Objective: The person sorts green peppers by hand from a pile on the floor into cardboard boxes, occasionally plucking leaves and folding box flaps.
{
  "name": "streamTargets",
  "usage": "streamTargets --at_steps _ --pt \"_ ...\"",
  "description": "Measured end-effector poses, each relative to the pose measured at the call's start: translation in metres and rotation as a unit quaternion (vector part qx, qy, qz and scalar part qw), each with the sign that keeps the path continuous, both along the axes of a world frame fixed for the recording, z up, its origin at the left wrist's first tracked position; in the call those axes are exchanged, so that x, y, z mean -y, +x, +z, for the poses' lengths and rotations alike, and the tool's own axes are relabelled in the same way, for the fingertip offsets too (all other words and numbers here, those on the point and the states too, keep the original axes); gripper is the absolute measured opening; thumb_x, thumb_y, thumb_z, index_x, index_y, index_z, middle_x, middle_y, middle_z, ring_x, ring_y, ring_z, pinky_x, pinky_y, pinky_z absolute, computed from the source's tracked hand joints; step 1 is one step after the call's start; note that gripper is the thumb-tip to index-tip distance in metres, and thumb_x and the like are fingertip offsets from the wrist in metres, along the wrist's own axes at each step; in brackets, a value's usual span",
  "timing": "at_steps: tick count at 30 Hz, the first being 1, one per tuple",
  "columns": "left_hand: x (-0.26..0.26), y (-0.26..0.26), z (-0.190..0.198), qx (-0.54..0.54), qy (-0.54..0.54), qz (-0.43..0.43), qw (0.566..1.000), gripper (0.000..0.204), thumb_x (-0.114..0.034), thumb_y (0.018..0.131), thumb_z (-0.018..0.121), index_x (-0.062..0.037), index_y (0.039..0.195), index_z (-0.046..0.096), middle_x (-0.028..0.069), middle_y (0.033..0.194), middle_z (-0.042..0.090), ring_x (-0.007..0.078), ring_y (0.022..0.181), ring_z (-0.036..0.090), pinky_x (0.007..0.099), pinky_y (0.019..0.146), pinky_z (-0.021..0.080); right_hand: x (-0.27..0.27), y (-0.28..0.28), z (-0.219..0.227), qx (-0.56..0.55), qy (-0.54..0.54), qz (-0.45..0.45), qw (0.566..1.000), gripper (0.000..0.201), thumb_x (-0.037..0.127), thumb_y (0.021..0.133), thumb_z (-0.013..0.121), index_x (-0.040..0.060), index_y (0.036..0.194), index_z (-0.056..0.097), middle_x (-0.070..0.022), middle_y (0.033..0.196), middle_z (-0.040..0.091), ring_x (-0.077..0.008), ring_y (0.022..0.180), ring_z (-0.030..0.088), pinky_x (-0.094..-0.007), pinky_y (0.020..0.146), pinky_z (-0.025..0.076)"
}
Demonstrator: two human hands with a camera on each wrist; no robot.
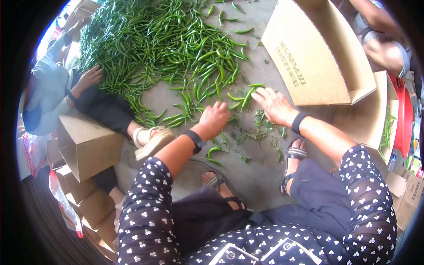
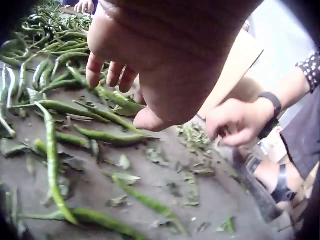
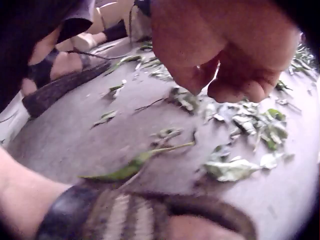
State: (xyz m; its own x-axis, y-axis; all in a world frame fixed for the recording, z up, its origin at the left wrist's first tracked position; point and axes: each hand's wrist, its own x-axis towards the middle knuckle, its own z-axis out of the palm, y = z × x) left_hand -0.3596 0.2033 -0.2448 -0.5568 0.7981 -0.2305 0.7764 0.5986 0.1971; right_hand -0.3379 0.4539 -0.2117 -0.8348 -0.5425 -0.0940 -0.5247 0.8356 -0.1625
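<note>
Green chili peppers (image 1: 194, 57) lie heaped on the floor, with loose ones nearer the hands. My left hand (image 1: 215, 119) is low over the near edge of the heap. In the left wrist view, its loosely bent fingers (image 2: 115, 75) are apart from the thumb, close above several peppers (image 2: 112, 136); no grip on one shows. To the right, my right hand (image 1: 276, 106) is beside a few loose peppers (image 1: 247, 98). In the right wrist view, that hand (image 3: 225, 55) has curled fingers above leaf scraps (image 3: 232, 169), with nothing visible in them; part of its grasp is hidden.
A large open cardboard box (image 1: 304, 57) stands at the upper right, beside another box holding some peppers (image 1: 388, 130) and a red basin (image 1: 403, 119). Another person's hand (image 1: 89, 77) rests by the heap on the left, near stacked cartons (image 1: 90, 145). Sandaled feet flank the leaf scraps.
</note>
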Motion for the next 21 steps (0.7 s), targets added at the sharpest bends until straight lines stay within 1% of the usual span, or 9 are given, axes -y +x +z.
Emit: streamTargets --at_steps 4,8,9,11,12,14,17,20,21 --pt "-0.001 0.025 -0.012 -0.001 0.007 0.026 1.0 0.02 -0.011 0.075 0.057 -0.0085 0.095 0.055 0.0086 0.089 0.054 0.0254 0.088 0.058 0.0369 0.063 0.052 0.006 -0.029 -0.026 -0.05 0.079 -0.027 0.995 0.069 0.001 0.066 0.063 0.0044 0.131 0.038 -0.0132 0.125 0.044 -0.0296 0.112 0.046 -0.0423 0.086 0.048" --pt "0.006 0.039 0.012 0.087 0.084 0.133 0.984 0.021 -0.008 0.078 0.052 -0.0048 0.099 0.05 0.0152 0.091 0.055 0.0328 0.088 0.057 0.0438 0.067 0.051 0.019 -0.038 -0.035 0.098 0.13 -0.049 0.985 0.04 0.004 0.08 0.051 0.003 0.119 0.043 -0.0143 0.113 0.049 -0.0297 0.108 0.051 -0.0421 0.081 0.05" --pt "0.009 0.04 0.018 0.108 0.134 0.225 0.959 0.023 -0.006 0.079 0.049 -0.0039 0.102 0.049 0.0174 0.094 0.055 0.0355 0.09 0.056 0.0456 0.069 0.049 0.018 -0.039 -0.041 0.078 0.113 -0.034 0.99 0.027 0.006 0.083 0.047 0.0029 0.11 0.047 -0.015 0.104 0.052 -0.0299 0.101 0.055 -0.0416 0.077 0.052" --pt "0.019 0.04 0.013 0.094 0.239 0.36 0.897 0.031 -0.002 0.079 0.045 -0.0013 0.11 0.047 0.0232 0.103 0.055 0.0414 0.096 0.054 0.0487 0.077 0.045 0.017 -0.047 -0.04 0.082 0.095 -0.019 0.992 0.025 0.006 0.083 0.047 0.0027 0.108 0.048 -0.0161 0.101 0.053 -0.0309 0.097 0.057 -0.042 0.076 0.052" --pt "0.028 0.039 0.005 0.09 0.233 0.363 0.898 0.031 -0.002 0.079 0.045 -0.0013 0.11 0.047 0.0232 0.103 0.055 0.0414 0.096 0.054 0.0487 0.077 0.045 0.018 -0.052 -0.039 0.086 0.082 -0.009 0.993 0.022 0.005 0.083 0.047 0.0026 0.105 0.049 -0.0173 0.098 0.054 -0.0318 0.093 0.059 -0.0425 0.076 0.051" --pt "0.042 0.034 0.003 0.015 0.217 0.475 0.853 0.036 -0.001 0.076 0.047 -0.0004 0.112 0.047 0.0247 0.105 0.055 0.0417 0.097 0.053 0.0475 0.081 0.043 0.022 -0.063 -0.035 0.107 0.028 -0.014 0.994 0.02 0.006 0.082 0.047 0.0011 0.101 0.05 -0.0215 0.096 0.056 -0.0358 0.09 0.06 -0.0436 0.077 0.05" --pt "0.057 0.029 -0.01 0.008 0.174 0.556 0.813 0.035 -0.002 0.075 0.048 0.0007 0.11 0.047 0.0255 0.104 0.054 0.0422 0.097 0.052 0.0461 0.083 0.041 0.032 -0.093 -0.039 0.15 -0.097 -0.184 0.967 0.024 0.009 0.078 0.046 0.0 0.1 0.049 -0.0258 0.101 0.057 -0.0394 0.094 0.058 -0.0456 0.079 0.048" --pt "0.062 0.016 -0.024 -0.003 0.096 0.617 0.781 0.034 -0.007 0.076 0.048 0.0009 0.109 0.049 0.026 0.107 0.052 0.0413 0.101 0.049 0.0456 0.084 0.04 0.036 -0.124 -0.041 0.115 -0.188 -0.277 0.935 0.022 0.011 0.079 0.047 0.0012 0.098 0.05 -0.0245 0.101 0.057 -0.0394 0.095 0.058 -0.0464 0.081 0.047" --pt "0.061 0.012 -0.028 0.002 0.09 0.667 0.74 0.032 -0.006 0.077 0.05 0.0003 0.109 0.051 0.0255 0.111 0.049 0.0406 0.105 0.047 0.0454 0.089 0.039 0.033 -0.135 -0.039 0.107 -0.201 -0.273 0.935 0.028 0.014 0.079 0.048 0.0052 0.106 0.053 -0.0236 0.106 0.057 -0.0387 0.097 0.057 -0.0454 0.084 0.046"
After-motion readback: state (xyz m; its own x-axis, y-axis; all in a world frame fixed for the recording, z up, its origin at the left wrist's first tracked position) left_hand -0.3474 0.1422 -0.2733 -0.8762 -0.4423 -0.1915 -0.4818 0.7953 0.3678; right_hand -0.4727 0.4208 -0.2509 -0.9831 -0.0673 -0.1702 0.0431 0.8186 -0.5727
